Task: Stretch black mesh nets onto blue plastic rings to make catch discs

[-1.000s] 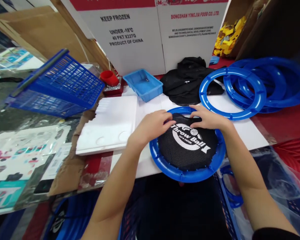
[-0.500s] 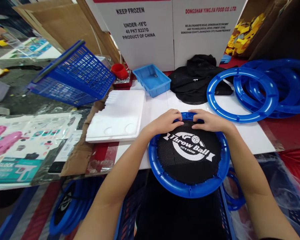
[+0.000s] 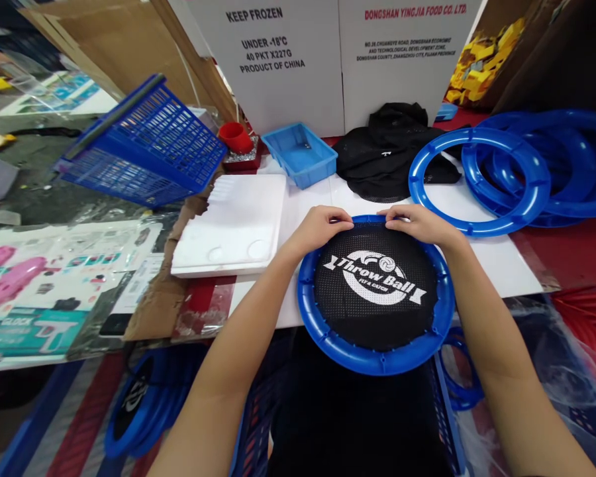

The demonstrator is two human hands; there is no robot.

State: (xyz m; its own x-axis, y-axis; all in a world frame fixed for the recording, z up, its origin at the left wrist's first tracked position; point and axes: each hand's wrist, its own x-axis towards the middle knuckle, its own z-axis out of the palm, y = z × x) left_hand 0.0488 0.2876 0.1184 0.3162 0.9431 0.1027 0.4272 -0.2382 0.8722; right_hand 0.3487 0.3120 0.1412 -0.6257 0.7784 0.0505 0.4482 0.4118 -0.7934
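Observation:
A blue plastic ring (image 3: 382, 363) holds a round of black mesh (image 3: 357, 321) with a white "Throw Ball" print. It lies tilted over the table's front edge and my lap. My left hand (image 3: 322, 228) pinches the far rim of this mesh disc, left of its middle, thumb at the mesh edge. On the other side of the middle, my right hand (image 3: 420, 224) grips the same rim between thumb and fingers. A short stretch of rim shows between the two hands. The fingertips partly hide the mesh edge.
Loose blue rings (image 3: 536, 179) overlap at the right, near a pile of black mesh (image 3: 377, 159). A light-blue tray (image 3: 310, 173), white foam block (image 3: 233, 232) and tilted blue basket (image 3: 149, 146) stand left. Finished-looking mesh discs (image 3: 139, 404) are stacked below.
Both hands have drawn back from the mesh toward the rim and moved slightly apart. The mesh edge now lies flatter along the far rim. The view has shifted slightly.

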